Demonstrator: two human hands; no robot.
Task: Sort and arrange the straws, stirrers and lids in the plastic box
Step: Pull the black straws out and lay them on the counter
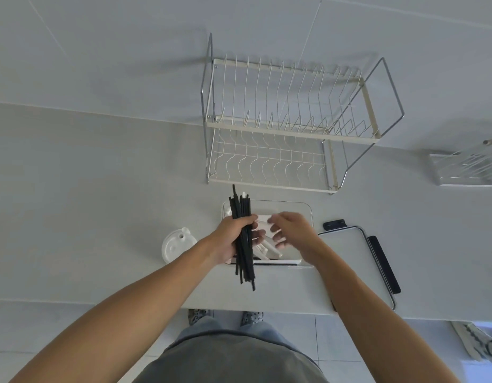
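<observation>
A bundle of thin black plastic straws stands nearly upright in the left hand, whose fingers wrap around its middle, above the clear rectangular plastic box on the pale surface. Inside lie white paper-wrapped straws. The right hand hovers over them, fingers loosely spread. At nine o'clock from the box rests a round white plastic lid.

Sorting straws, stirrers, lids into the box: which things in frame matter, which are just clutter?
Job:
- bundle of black straws, gripped by left hand
- clear plastic box, right hand reaching in
- white paper-wrapped sticks in the box
- round white plastic lid, left of box

Lying about:
- white wire dish rack
- white tray with black handles
- clear holder, far right
</observation>
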